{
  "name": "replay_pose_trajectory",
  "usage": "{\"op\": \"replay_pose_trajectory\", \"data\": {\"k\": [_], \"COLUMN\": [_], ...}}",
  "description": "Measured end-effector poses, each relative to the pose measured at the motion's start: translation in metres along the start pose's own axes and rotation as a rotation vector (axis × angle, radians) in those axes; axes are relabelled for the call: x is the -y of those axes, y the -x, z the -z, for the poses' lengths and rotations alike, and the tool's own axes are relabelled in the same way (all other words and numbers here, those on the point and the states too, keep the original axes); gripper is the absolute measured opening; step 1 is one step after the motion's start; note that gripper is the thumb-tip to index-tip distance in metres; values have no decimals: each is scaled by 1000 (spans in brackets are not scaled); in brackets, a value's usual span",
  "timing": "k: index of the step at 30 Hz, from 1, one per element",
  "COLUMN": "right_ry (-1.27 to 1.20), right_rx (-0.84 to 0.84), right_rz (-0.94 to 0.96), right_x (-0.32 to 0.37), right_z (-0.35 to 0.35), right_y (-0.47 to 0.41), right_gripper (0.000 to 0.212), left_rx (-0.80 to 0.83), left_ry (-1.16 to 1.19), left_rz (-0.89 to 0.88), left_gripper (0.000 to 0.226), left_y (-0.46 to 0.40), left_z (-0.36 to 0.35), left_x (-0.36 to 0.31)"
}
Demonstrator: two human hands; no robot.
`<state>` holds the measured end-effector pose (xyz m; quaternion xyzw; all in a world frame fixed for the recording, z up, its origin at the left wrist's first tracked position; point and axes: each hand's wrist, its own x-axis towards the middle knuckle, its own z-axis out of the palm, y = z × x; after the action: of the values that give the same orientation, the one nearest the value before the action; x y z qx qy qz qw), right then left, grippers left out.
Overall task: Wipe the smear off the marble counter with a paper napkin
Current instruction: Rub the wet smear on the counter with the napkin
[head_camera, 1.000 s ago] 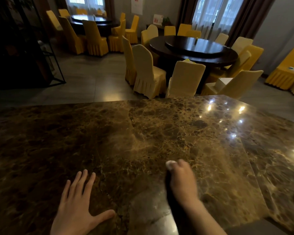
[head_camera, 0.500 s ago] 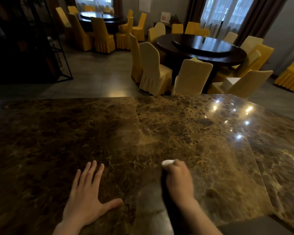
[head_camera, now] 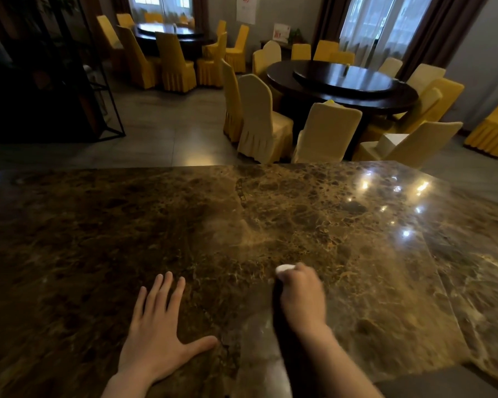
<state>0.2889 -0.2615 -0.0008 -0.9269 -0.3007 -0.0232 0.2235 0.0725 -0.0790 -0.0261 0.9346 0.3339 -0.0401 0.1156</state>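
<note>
Spanning: the marble counter (head_camera: 127,225) fills the lower two thirds of the view, dark brown with gold and tan veining, glossy, with bright light reflections at about 2 o'clock.
Smear: a paler, hazy patch (head_camera: 259,349) lies on the stone at about 6 o'clock, between the two forearms; its edges are too soft to trace.
Round tables: two, dark wood, one (head_camera: 342,81) at 1 o'clock beyond the counter and one (head_camera: 167,33) at 11 o'clock farther back, both ringed by yellow and cream covered chairs.
Hands: two.
Left hand (head_camera: 156,331): flat on the counter at 7 o'clock, palm down, fingers spread, thumb pointing towards the smear.
Right hand (head_camera: 302,297): at 5 o'clock, curled into a fist around the napkin, knuckles up, pressed down on the stone.
Paper napkin (head_camera: 283,268): one, white, crumpled small, only a rounded end showing past the right hand's fingertips, touching the counter near its middle.
</note>
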Motion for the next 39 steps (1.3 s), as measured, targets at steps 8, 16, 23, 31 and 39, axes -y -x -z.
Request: {"op": "replay_pose_trajectory", "data": {"k": [8,16,23,31,39], "right_ry": [-54,51,-94,62,-124], "right_rx": [77,13,182,-62,57], "right_rz": [120,-14,268,-170,102], "right_x": [70,-15,61,-73,44], "right_z": [-33,10,-29,34,-22], "right_y": [-5,-35,28,-27,28], "right_gripper": [17,9,20,10,20], "left_rx": [0,17,65,3,-11], "left_ry": [15,-12,-29,9,15], "left_rz": [9,5,36,8,15], "left_gripper": [142,142,144,143,143], "left_y": [-2,-2,-10,-4,-5], "left_z": [0,0,0,0,-2], "left_x": [0,0,1,0,-1]}}
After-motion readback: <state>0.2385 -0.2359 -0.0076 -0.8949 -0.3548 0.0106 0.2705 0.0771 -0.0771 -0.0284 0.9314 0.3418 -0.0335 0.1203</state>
